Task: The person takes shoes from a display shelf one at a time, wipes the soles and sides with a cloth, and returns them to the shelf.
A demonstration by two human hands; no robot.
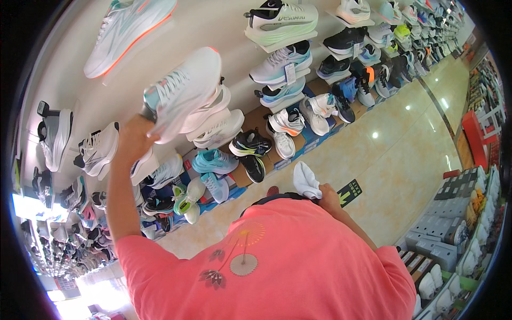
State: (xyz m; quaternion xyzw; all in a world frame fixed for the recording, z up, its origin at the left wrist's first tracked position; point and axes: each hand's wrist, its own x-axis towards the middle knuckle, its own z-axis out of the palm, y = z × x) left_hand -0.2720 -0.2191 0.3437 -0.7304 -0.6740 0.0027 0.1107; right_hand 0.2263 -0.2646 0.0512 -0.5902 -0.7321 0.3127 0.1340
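My left hand (136,134) is raised in front of the display wall and grips a white sneaker (188,90) by its heel. The sneaker has a teal tongue area and an orange mark at the toe; motion blurs its lower side. Just behind it, partly covered, are more white sneakers (218,128) on the wall. Bunched in my right hand (330,198), down by my waist, is a white cloth (306,180) that hangs over the tiled floor. The fingers around the cloth are partly hidden.
Sneakers on small shelves fill the wall (224,24). Below them, a row of shoes, including a teal sneaker (215,161), stands on shoeboxes along the floor. A floor sign (349,193) lies on the glossy tiles (384,160). Stacked grey shoeboxes (434,228) line the right side.
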